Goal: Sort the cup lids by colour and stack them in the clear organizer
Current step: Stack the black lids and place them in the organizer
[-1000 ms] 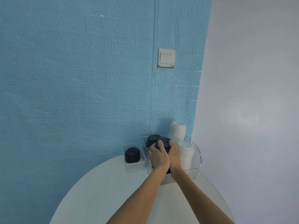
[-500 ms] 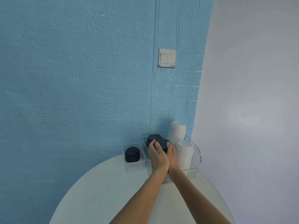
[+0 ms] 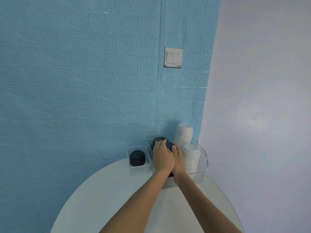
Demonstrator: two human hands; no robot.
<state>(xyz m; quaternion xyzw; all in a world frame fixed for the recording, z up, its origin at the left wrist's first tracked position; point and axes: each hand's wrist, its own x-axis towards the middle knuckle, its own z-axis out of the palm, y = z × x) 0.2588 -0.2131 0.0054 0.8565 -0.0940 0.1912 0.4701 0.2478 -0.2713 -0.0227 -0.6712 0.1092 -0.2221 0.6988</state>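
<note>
Desk: round, white, set against a blue brick-patterned wall.
Clear organizer: placed at the far edge of the desk, in the corner; ribbed transparent wall seen on its right side.
White lids, rear stack: tall, stood at the back right of the organizer.
White lids, front stack: stood in the organizer, just right of the right hand.
Black lids, held stack: enclosed between both hands in the left part of the organizer; only the top is seen beyond the fingertips.
Black lids, rear stack: seen just behind the held stack, partly covered by the left fingers.
Left hand: fingers curled over the top and left side of the held stack.
Right hand: pressed against the stack's right side, fingers wrapped round it, touching the left hand.
Small clear tray: set just left of the organizer; one short black stack contained.
Light switch: mounted on the wall.
</note>
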